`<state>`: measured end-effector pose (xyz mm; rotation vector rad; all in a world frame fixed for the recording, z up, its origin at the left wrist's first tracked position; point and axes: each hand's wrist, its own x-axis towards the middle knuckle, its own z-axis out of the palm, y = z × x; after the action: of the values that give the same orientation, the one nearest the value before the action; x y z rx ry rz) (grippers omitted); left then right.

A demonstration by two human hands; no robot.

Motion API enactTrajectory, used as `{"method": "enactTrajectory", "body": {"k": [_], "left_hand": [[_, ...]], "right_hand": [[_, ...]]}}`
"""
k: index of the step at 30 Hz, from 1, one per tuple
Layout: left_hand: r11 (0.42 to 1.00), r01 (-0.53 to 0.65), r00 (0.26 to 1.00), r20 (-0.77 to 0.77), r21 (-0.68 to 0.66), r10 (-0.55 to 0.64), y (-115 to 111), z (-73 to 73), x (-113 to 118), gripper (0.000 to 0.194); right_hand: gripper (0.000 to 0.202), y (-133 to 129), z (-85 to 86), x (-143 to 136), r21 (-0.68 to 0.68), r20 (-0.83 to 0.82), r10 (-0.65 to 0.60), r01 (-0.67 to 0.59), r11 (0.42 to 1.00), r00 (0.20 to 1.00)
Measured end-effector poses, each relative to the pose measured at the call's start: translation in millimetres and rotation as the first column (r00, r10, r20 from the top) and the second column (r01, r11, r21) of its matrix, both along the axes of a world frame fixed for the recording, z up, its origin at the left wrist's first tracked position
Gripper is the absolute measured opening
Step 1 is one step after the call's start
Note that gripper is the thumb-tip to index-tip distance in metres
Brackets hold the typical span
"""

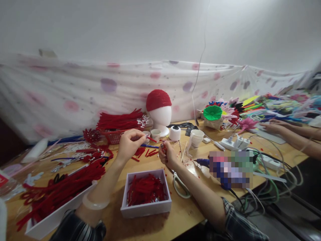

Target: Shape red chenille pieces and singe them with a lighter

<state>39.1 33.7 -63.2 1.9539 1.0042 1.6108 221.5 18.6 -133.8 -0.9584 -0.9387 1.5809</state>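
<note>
My left hand (129, 145) is raised over the table, thumb and fingertips pinched on a short red chenille stem (151, 140) with a pale, shiny end. Facing it, my right hand (170, 155) is closed in a fist around something small; its shape is mostly hidden by the fingers. Below both hands stands a white box (146, 211) of short red fuzzy pieces with silvery bits. Scissors (181, 188) with pale handles lie under my right forearm. Cut red pieces (151, 153) are scattered on the table between the hands.
A white mannequin head (160, 118) wears a red wrap. Behind my left hand is a red basket (110, 136) of red stems. Paper cups (197, 138), a blue glue gun (202, 162), a power strip (229, 144) and cables crowd the right. Another person's hands (273, 126) work far right.
</note>
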Motion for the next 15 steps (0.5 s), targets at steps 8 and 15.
{"method": "enactTrajectory", "body": {"k": [8, 15], "left_hand": [[0.998, 0.008, 0.998, -0.058, 0.067, -0.004, -4.7, 0.2, 5.1, 0.013], [0.999, 0.002, 0.994, -0.112, 0.047, 0.004, -3.8, -1.7, 5.2, 0.013]], "right_hand": [[0.042, 0.3, -2.6, -3.6, 0.066, 0.079, -0.05, 0.045, 0.997, 0.996], [0.048, -0.4, -7.4, -8.0, 0.19, 0.158, -0.09, 0.059, 0.98, 0.983]]}}
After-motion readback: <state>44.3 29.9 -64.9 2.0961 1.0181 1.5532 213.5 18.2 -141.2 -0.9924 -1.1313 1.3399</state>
